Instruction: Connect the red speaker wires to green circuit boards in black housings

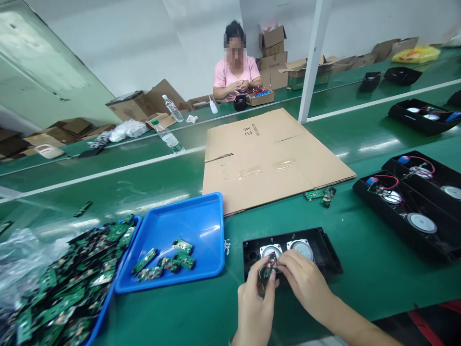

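Note:
A small green circuit board (265, 271) with a red wire is pinched between the thumb and fingers of my left hand (254, 302). Close beside it, the fingertips of my right hand (304, 278) are pressed together at the board's edge. What they grip is too small to make out. Beneath both hands lies a black speaker housing (326, 245) with two round speakers, one of them a silver-rimmed speaker (301, 250) just beyond my right fingers. My hands partly cover the housing's near side.
Left of my hands is a blue tray (212, 230) with several boards, beside a heaped bin of circuit boards (72, 288). Flattened cardboard (266, 154) lies ahead, with two loose boards (320, 194) near its edge. Wired black housings (406, 211) stand right. Across the bench sits a person (236, 72).

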Available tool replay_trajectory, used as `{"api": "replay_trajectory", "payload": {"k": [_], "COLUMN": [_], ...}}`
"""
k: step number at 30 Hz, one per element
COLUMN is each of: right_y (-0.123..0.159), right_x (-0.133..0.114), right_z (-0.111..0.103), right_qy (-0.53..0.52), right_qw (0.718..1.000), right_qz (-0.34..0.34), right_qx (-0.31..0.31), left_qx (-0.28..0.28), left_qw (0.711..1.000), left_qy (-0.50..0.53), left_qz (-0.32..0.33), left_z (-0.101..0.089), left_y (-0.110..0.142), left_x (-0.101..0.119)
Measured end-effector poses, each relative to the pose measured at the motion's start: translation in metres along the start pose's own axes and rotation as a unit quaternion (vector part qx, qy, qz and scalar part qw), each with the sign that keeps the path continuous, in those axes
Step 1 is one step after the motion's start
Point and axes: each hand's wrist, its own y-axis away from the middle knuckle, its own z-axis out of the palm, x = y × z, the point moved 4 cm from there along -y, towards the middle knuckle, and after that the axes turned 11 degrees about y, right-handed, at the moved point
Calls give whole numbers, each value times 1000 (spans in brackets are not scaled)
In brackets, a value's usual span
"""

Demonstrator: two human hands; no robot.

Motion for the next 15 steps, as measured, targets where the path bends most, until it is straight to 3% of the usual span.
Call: {"api": "replay_trajectory", "payload": {"k": [3,7,11,15], "right_y": [-2,0,-2,-8], "right_x": [13,40,47,39], "right_z": [-15,-41,-43,-31], "right_qy": [-35,24,89,166], "right_qw": [999,994,991,957], "right_qz": [39,98,38,-52], "right_qx": [0,36,-94,-231], "left_qx": [4,31,38,48], "left_qw": [997,994,994,988], "left_qy": [-68,-101,-103,-140], "left_qz": [26,39,27,41], "left_z": [-4,-7,-8,-11], "left_y": [-1,-3,-7,-11], "left_x": [8,16,12,-1]}}
